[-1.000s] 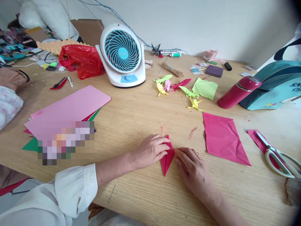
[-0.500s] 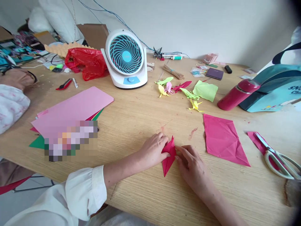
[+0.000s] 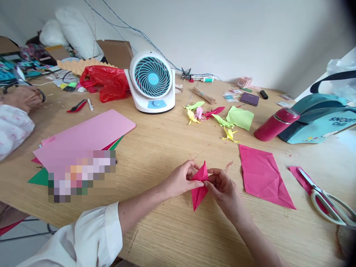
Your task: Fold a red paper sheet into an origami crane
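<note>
A folded piece of pink origami paper [image 3: 198, 196], shaped like a narrow diamond with a crease along its middle, is held between my two hands. My left hand [image 3: 185, 178] grips its left side, thumb on top and fingers behind. From the right, my right hand [image 3: 224, 187] pinches the other edge, its thumb tip meeting the left thumb near the centre. The fingertips behind the paper are partly hidden. To the right lies a creased pink sheet [image 3: 264, 176], flat on the wooden table [image 3: 155, 148].
White-handled scissors [image 3: 324, 196] rest on a pink strip at the right. Behind are a red bottle [image 3: 276, 124], a teal bag [image 3: 311, 122], several folded paper figures [image 3: 229, 134] and a fan [image 3: 152, 83]. Paper sheets [image 3: 91, 129] lie left, near another person's hand [image 3: 23, 97].
My right hand has closed in on the folded paper and now pinches its right edge. My left thumb has shifted towards the paper's centre. The camera view has tilted slightly upward.
</note>
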{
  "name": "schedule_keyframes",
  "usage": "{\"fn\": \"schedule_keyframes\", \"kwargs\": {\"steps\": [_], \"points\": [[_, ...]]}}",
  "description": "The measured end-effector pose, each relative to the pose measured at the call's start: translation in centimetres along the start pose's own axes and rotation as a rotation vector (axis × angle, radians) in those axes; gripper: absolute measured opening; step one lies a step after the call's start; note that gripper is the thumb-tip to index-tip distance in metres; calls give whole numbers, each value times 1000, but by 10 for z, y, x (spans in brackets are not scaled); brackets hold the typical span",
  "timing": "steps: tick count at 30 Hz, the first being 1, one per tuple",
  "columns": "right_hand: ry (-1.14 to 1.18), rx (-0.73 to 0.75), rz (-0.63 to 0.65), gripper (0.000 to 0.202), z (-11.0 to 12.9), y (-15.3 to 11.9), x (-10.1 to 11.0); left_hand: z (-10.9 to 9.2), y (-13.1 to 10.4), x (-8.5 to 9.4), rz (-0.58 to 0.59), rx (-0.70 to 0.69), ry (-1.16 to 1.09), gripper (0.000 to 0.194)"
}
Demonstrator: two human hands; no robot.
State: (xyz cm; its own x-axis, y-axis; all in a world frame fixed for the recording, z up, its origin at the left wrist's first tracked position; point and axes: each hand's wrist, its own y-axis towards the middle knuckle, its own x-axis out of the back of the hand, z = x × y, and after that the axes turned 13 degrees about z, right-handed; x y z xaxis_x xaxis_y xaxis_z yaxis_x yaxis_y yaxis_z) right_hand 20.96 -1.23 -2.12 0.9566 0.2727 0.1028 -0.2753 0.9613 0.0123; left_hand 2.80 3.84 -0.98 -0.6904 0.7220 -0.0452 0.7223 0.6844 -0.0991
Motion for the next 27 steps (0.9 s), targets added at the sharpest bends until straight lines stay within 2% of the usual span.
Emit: {"fn": "schedule_keyframes", "kwargs": {"steps": [3,6,9,13,17,20,27], "points": [[-88,42,-12,31,-1,-2,-6,-2,-2,6,11,-22,-61,41],[-168,79,20,28,0,-4,-10,-5,-3,9,46,13,-37,36],[-126,98,43,28,3,-6,-14,-8,-3,9,38,44,-73,40],[27,-15,123,26,11,-8,-19,-13,-5,3,11,-3,-199,41],[0,-90,164,35,13,-9,-25,-14,-8,-4,34,-18,-272,40],[-40,-111,182,44,11,-10,-27,-13,-10,-7,63,-28,-261,41],[-54,-98,194,49,9,-13,-31,-13,-10,-5,-2,-58,-184,43]]}}
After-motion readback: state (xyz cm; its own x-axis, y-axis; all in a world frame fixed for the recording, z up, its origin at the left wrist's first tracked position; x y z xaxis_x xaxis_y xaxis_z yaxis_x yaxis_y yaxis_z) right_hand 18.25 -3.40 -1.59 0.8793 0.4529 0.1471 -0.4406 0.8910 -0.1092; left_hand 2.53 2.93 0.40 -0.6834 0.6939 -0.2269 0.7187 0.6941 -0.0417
